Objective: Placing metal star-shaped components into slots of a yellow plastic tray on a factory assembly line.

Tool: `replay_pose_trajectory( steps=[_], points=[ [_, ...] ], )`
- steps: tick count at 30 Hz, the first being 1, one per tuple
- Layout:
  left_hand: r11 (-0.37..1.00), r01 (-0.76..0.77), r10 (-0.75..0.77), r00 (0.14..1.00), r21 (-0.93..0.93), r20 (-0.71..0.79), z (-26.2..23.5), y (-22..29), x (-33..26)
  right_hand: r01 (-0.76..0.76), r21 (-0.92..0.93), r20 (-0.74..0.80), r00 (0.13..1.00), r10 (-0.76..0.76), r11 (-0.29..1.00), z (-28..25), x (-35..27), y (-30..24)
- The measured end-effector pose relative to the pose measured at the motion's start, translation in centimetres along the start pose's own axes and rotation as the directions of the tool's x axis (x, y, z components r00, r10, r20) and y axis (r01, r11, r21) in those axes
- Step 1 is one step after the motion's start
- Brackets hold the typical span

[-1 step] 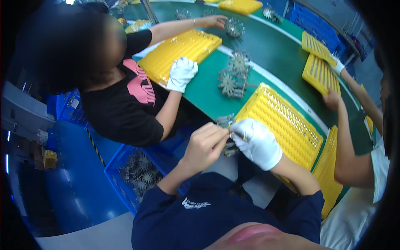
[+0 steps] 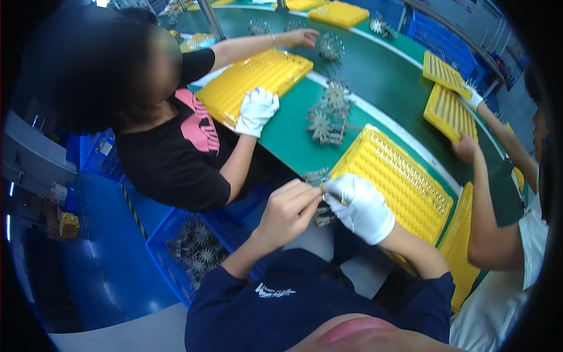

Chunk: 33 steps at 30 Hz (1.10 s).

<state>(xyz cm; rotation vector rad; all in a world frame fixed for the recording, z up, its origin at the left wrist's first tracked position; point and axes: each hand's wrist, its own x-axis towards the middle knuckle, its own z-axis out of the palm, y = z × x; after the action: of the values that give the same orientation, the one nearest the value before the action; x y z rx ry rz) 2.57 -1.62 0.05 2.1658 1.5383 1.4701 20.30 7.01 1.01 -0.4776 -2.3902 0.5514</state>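
Observation:
My bare left hand is closed in a pinch. Its fingertips meet those of my right hand, which wears a white glove and is also closed. Whatever small piece lies between them is too small to make out. Just behind and below the fingertips, parts of a grey metal fixture show at the bench edge, mostly hidden by my hands. Right beside the glove lies a yellow tray with rows of pockets. Small shiny metal pieces fill several of its far rows.
Star-shaped metal fixtures stand on the green bench ahead. On the left, a co-worker in black reaches over another yellow tray. On the right, a co-worker holds yellow trays. A blue crate of star-shaped fixtures stands low at left.
The bench and trays sit slightly lower in the picture. My hands stay together at the fingertips. The co-worker at right has shifted the held trays slightly.

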Motion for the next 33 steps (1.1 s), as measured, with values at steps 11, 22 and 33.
replay_pose_trajectory(
  steps=[11, 22, 33],
  points=[
    [0.99, 0.12, -0.118, 0.992, -0.073, 0.032, 0.4, -1.1, 0.8, -0.083, 0.087, -0.046, 0.995, 0.087, 0.993, 0.2, 0.2, 0.9],
    [0.918, 0.386, -0.384, 0.922, -0.09, 0.045, -1.1, -2.4, 0.6, -0.262, -0.321, 0.08, 0.95, 0.302, 0.91, -3.6, -1.7, 9.9],
    [0.863, 0.47, -0.453, 0.882, -0.187, 0.126, -1.0, -3.2, 0.5, -0.215, -0.399, 0.27, 0.901, 0.338, 0.891, -3.5, -3.2, 15.2]
  ],
)
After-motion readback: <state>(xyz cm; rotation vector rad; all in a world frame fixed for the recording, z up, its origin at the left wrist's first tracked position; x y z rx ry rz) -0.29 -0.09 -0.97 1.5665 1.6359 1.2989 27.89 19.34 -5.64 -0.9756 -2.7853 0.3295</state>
